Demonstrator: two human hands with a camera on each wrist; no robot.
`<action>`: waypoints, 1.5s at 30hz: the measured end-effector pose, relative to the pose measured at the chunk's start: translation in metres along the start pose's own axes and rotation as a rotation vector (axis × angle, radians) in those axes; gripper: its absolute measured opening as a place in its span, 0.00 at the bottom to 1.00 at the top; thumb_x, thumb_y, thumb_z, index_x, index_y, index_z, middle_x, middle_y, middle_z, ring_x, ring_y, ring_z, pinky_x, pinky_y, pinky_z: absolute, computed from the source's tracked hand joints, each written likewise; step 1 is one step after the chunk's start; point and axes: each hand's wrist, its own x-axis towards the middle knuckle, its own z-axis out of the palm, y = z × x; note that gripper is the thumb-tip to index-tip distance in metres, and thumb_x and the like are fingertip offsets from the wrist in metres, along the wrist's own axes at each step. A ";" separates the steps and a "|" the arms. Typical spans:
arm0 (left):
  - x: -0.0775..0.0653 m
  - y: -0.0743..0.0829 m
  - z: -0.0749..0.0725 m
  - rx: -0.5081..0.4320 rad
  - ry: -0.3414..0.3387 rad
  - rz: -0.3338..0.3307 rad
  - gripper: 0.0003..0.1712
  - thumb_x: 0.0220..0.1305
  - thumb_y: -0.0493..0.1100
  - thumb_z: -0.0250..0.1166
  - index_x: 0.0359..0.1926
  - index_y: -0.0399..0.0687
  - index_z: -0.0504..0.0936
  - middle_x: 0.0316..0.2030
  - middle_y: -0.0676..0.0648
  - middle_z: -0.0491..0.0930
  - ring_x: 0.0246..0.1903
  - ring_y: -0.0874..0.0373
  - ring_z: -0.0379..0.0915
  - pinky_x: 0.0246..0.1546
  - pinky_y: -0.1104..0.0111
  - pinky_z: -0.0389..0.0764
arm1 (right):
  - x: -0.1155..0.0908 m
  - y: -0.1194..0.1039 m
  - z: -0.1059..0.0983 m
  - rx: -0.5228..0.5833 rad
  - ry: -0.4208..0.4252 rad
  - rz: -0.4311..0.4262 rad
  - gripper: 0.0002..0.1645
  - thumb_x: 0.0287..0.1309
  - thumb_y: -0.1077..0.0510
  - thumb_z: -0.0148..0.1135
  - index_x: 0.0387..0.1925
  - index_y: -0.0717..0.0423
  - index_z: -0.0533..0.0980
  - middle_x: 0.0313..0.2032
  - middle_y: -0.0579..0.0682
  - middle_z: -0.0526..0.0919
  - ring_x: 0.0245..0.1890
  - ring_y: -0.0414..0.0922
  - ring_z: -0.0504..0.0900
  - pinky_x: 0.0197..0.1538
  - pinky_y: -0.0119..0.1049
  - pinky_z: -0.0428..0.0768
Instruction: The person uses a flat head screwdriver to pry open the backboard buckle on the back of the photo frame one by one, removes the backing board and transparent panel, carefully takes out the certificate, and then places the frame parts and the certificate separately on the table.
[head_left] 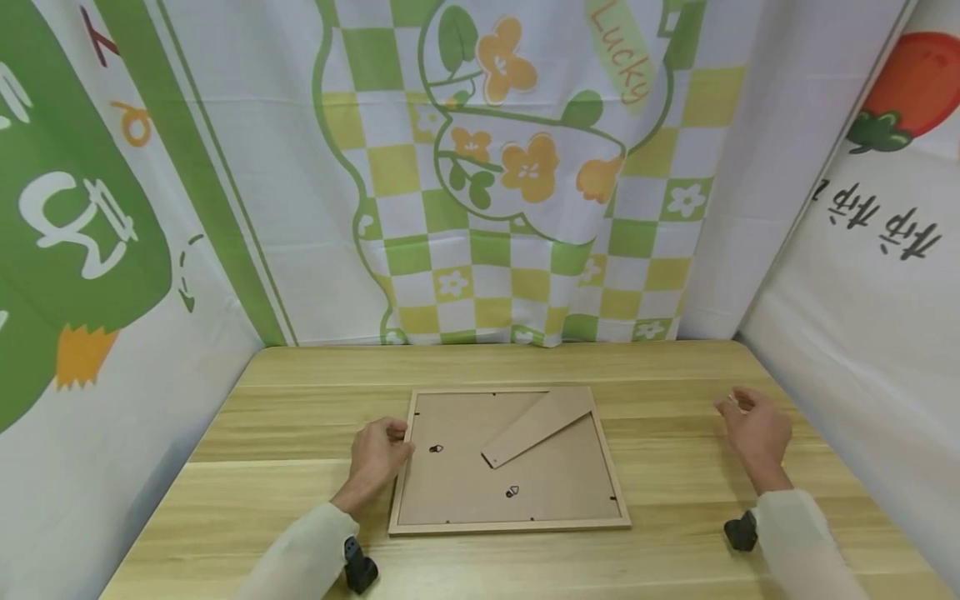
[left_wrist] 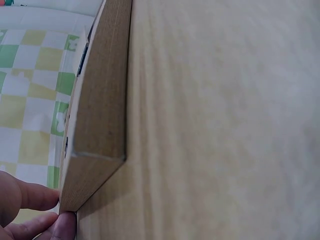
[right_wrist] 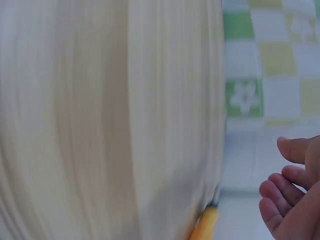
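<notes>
A light wooden picture frame (head_left: 450,500) lies face down on the wooden table, its brown backing and slanted stand leg (head_left: 536,429) facing up. My left hand (head_left: 378,458) holds the frame's left edge; up close in the left wrist view, its fingertips (left_wrist: 40,197) touch the frame near a corner (left_wrist: 92,170). Away to the right, my right hand (head_left: 757,429) is raised over the table, fingers loosely bent and thumb apart, with nothing seen between them. Below it in the right wrist view is an orange-handled tool (right_wrist: 205,223) with a dark tip, partly cut off.
Two small hanging hooks (head_left: 512,492) and several black tabs are on the frame's back. A patterned cloth (head_left: 525,292) hangs behind the table's far edge, with printed curtains on both sides. Dark wrist devices (head_left: 741,532) sit on both sleeves.
</notes>
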 end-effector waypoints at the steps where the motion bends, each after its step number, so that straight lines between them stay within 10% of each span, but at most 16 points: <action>1: 0.000 -0.001 0.000 -0.001 -0.002 -0.002 0.16 0.53 0.32 0.69 0.45 0.33 0.83 0.40 0.36 0.86 0.41 0.45 0.83 0.42 0.57 0.83 | 0.003 0.006 -0.003 -0.008 0.003 0.016 0.27 0.64 0.55 0.61 0.57 0.72 0.73 0.52 0.73 0.78 0.51 0.67 0.79 0.62 0.60 0.66; 8: 0.000 -0.003 0.000 -0.014 0.002 0.013 0.16 0.53 0.31 0.69 0.44 0.33 0.83 0.40 0.36 0.86 0.41 0.45 0.84 0.41 0.58 0.84 | 0.009 0.037 -0.017 -0.130 -0.123 0.142 0.32 0.62 0.55 0.61 0.60 0.75 0.68 0.58 0.73 0.72 0.58 0.70 0.70 0.64 0.59 0.62; 16: -0.001 0.000 -0.002 -0.034 -0.010 -0.004 0.16 0.52 0.31 0.69 0.45 0.32 0.83 0.41 0.36 0.86 0.41 0.45 0.84 0.41 0.59 0.84 | 0.004 0.054 -0.019 -0.265 -0.208 0.112 0.25 0.57 0.57 0.66 0.51 0.71 0.77 0.49 0.71 0.79 0.48 0.69 0.76 0.40 0.48 0.70; 25: 0.000 -0.002 -0.002 -0.040 -0.001 0.011 0.16 0.50 0.30 0.69 0.43 0.32 0.84 0.39 0.36 0.86 0.39 0.46 0.84 0.40 0.59 0.84 | -0.004 0.048 -0.014 -0.202 -0.191 0.055 0.21 0.58 0.59 0.64 0.49 0.70 0.79 0.47 0.71 0.81 0.47 0.70 0.77 0.41 0.51 0.72; 45: 0.000 -0.003 -0.001 -0.037 0.014 0.018 0.16 0.50 0.31 0.70 0.42 0.32 0.84 0.38 0.36 0.86 0.39 0.45 0.84 0.41 0.58 0.84 | -0.018 -0.053 0.013 0.014 -0.212 -0.357 0.17 0.63 0.64 0.60 0.52 0.68 0.78 0.50 0.71 0.81 0.49 0.67 0.79 0.50 0.61 0.75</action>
